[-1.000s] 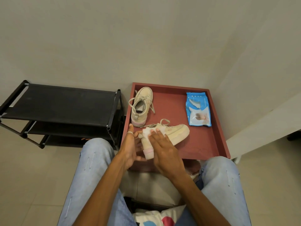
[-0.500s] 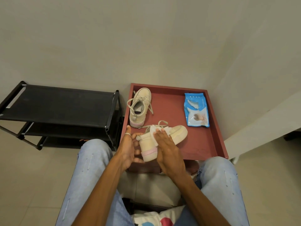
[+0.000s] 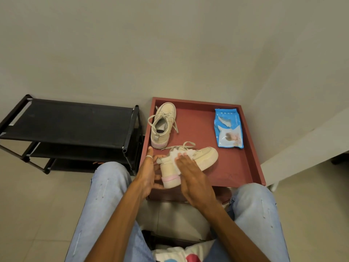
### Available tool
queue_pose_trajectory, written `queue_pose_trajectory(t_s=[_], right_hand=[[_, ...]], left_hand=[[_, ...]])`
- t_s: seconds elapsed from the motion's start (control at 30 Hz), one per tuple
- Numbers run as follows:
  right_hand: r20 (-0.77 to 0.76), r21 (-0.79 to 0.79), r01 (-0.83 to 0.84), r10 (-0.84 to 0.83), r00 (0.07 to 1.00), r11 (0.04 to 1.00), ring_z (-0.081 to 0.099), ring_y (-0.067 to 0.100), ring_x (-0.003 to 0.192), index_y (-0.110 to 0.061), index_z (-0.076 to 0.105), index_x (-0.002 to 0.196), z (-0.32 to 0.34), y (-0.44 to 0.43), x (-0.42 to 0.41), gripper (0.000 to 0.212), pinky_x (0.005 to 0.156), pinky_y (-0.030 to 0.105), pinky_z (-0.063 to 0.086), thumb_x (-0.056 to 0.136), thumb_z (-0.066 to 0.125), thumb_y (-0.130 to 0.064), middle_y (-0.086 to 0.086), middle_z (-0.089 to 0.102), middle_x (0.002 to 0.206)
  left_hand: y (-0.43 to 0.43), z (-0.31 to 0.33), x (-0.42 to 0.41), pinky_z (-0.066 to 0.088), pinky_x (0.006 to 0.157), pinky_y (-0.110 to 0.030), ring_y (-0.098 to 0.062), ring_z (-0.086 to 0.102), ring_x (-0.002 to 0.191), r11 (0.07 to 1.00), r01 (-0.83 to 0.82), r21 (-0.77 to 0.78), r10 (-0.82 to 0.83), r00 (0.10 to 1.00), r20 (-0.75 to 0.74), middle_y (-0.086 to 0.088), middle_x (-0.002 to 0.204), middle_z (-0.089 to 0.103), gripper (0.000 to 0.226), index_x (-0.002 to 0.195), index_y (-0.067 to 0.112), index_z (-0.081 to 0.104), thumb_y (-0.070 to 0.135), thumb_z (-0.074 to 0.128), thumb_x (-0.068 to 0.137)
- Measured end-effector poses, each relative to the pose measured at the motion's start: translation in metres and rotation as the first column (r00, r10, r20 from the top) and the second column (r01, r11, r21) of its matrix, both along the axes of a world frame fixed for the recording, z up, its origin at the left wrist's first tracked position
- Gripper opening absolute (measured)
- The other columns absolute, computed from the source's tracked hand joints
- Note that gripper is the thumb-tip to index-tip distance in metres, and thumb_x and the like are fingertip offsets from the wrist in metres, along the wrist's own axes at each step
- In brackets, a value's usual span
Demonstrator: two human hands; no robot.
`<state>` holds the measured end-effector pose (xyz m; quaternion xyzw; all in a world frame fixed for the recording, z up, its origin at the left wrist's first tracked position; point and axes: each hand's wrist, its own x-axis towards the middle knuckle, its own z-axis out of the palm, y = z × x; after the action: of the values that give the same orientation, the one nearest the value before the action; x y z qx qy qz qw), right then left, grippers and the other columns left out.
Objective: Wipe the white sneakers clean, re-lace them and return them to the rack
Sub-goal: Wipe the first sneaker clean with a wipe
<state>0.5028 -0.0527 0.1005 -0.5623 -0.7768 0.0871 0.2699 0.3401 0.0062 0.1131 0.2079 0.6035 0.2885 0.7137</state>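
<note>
Left hand: your left hand (image 3: pixel 149 173) gripped the heel end of the near sneaker (image 3: pixel 205 157), fingers wrapped round the back of it and thumb pointing up the frame; a pale ring (image 3: pixel 148 156) sat on that thumb.
Right hand: your right hand (image 3: pixel 192 178) lay over the side of the same shoe with its fingers fairly straight, pressing a white wipe (image 3: pixel 174 153) against the upper. The thumb was hidden, so you could not tell whether it pinched the wipe.
Near sneaker: it was at the centre of the frame, over the lower left part of the red tray (image 3: pixel 198 133), heel toward you with a pink band across it and toe pointing right. Whether its sole rested on the tray could not be told.
Wipe: it was bunched above your fingertips, by the shoe's collar, where a loose lace looped up.
Far sneaker: the far sneaker (image 3: pixel 163 125) stood upright in the tray's upper left corner, toe toward the wall, laces slack and spilling to both sides, apart from the shoe in your hands.
Wipes pack: a blue pack of wipes (image 3: pixel 228 129) lay flat in the tray's upper right corner.
Rack: the black rack (image 3: pixel 69 121) stood at the left of the frame, just beside the tray.
Legs: your knees in light jeans (image 3: pixel 105 186) framed the tray's near edge.
</note>
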Motion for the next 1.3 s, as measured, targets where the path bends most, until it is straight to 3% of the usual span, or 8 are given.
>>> queue_pose_trajectory(t_s=[0.13,0.37,0.47,0.53,0.63,0.77,1.07,1.3], right_hand=[[0.203,0.024,-0.229,0.219,0.954,0.973,0.037,0.025,0.141,-0.005,0.053,0.137,0.003,-0.007,-0.016,0.050,0.116,0.043,0.031,0.091,0.036,-0.013,0.011,0.049,0.146],[-0.083,0.039,0.144,-0.141,0.987,0.989,0.046,0.025,0.134,-0.001,0.055,0.134,-0.006,0.014,0.010,0.046,0.105,0.050,0.044,0.089,0.046,-0.006,0.015,0.052,0.141],[0.116,0.082,-0.101,0.092,0.989,0.991,0.041,0.025,0.138,-0.002,0.054,0.135,0.002,-0.005,-0.018,0.049,0.115,0.044,0.033,0.090,0.040,-0.012,0.014,0.050,0.144],[0.308,0.028,-0.281,0.259,0.915,0.959,0.042,0.024,0.138,-0.006,0.056,0.134,0.000,-0.018,-0.037,0.049,0.119,0.041,0.024,0.090,0.038,-0.017,0.013,0.052,0.143],[0.426,0.048,-0.310,0.261,0.866,0.949,0.048,0.026,0.134,-0.005,0.060,0.129,-0.001,-0.014,-0.042,0.048,0.118,0.042,0.023,0.091,0.036,-0.020,0.014,0.059,0.135],[0.342,0.049,-0.192,0.165,0.925,0.980,0.040,0.027,0.140,-0.007,0.060,0.129,0.013,0.000,-0.021,0.049,0.116,0.045,0.032,0.087,0.038,-0.015,0.011,0.055,0.140],[-0.043,-0.063,0.207,-0.210,0.977,0.976,0.049,0.029,0.132,-0.004,0.058,0.132,0.000,0.022,0.022,0.048,0.106,0.049,0.045,0.086,0.051,0.003,0.014,0.056,0.138],[0.085,0.017,-0.052,0.050,0.995,0.999,0.047,0.024,0.134,-0.003,0.057,0.133,0.002,0.005,-0.006,0.049,0.113,0.039,0.036,0.087,0.040,-0.007,0.014,0.054,0.141]], left_hand=[[-0.001,0.002,0.000,0.057,0.086,-0.054,-0.030,0.069,0.100,1.000,-0.021,0.013,0.021,1.000,-0.005,-0.008,0.106,0.074,0.065,0.105,0.028,0.070,0.074,0.025,0.097],[-0.001,0.005,0.000,0.058,0.083,-0.060,-0.033,0.072,0.099,1.000,0.012,0.027,-0.011,0.999,-0.035,-0.008,0.105,0.076,0.074,0.104,0.025,0.074,0.076,0.021,0.096],[-0.001,0.004,0.000,0.057,0.088,-0.055,-0.030,0.071,0.100,0.999,-0.023,0.026,0.024,1.000,-0.013,-0.010,0.104,0.077,0.073,0.100,0.023,0.075,0.076,0.025,0.096],[0.002,0.002,0.000,0.055,0.096,-0.048,-0.027,0.071,0.097,0.998,-0.050,0.038,0.050,0.999,0.003,-0.014,0.103,0.077,0.073,0.093,0.018,0.077,0.072,0.029,0.098],[0.004,0.001,-0.001,0.053,0.099,-0.045,-0.026,0.072,0.092,0.994,-0.108,0.031,0.108,0.994,0.022,-0.015,0.097,0.077,0.076,0.091,0.012,0.078,0.072,0.033,0.097],[0.005,0.004,-0.001,0.056,0.088,-0.060,-0.033,0.071,0.105,1.000,-0.007,-0.003,0.007,1.000,0.015,-0.011,0.107,0.077,0.084,0.110,0.021,0.075,0.084,0.023,0.090],[0.000,0.009,-0.002,0.057,0.085,-0.061,-0.032,0.072,0.100,0.997,0.052,0.051,-0.050,0.998,-0.050,-0.007,0.105,0.076,0.071,0.094,0.027,0.074,0.081,0.029,0.091],[-0.004,0.010,0.003,0.062,0.078,-0.053,-0.029,0.074,0.093,0.995,0.016,0.095,-0.002,0.989,-0.149,-0.008,0.100,0.077,0.061,0.105,0.026,0.070,0.080,0.047,0.086]])
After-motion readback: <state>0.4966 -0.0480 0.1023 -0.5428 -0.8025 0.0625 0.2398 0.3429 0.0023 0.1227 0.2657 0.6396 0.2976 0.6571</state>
